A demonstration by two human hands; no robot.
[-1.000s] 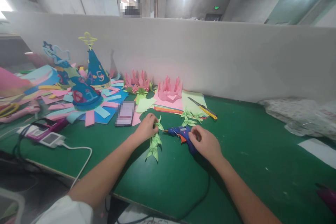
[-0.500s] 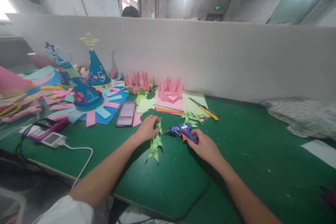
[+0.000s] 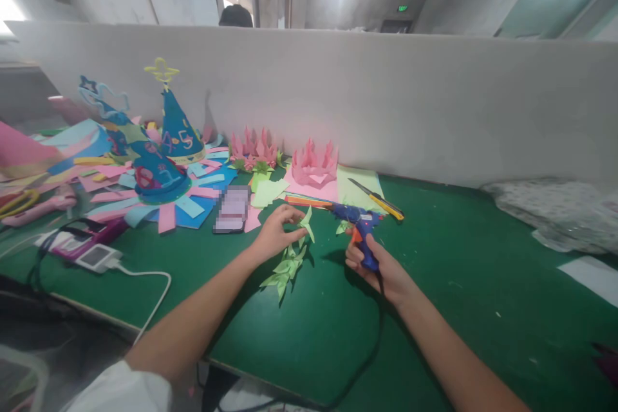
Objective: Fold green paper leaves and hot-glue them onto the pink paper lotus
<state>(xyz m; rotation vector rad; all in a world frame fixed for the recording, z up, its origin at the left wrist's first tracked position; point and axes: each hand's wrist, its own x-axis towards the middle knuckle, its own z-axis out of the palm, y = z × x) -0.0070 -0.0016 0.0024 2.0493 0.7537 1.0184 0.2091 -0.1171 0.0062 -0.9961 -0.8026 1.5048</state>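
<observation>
Between the thumb and fingers of my left hand (image 3: 279,233) is a light green paper leaf (image 3: 308,224), raised off the green table. Just below that hand lie more green paper leaves (image 3: 286,270) in a cluster. My right hand (image 3: 381,267) grips a blue glue gun (image 3: 362,222) by its handle, fingers near the orange trigger. The gun's nozzle points left, toward the pink sheets. Its black cord (image 3: 374,341) runs down over the table's front edge. Partly hidden behind the gun, another green paper leaf (image 3: 342,227) rests on the table.
Pink paper crowns (image 3: 315,164) stand by the partition, near a yellow utility knife (image 3: 379,199). A phone (image 3: 232,209) lies left of my left hand. Blue cone hats (image 3: 181,132) and paper strips crowd the left. Clear plastic wrapping (image 3: 526,206) is at right; a purple device (image 3: 91,238) has cables.
My right hand has lifted the glue gun off the table and turned it more upright. My left hand has raised a paper leaf up from the cluster.
</observation>
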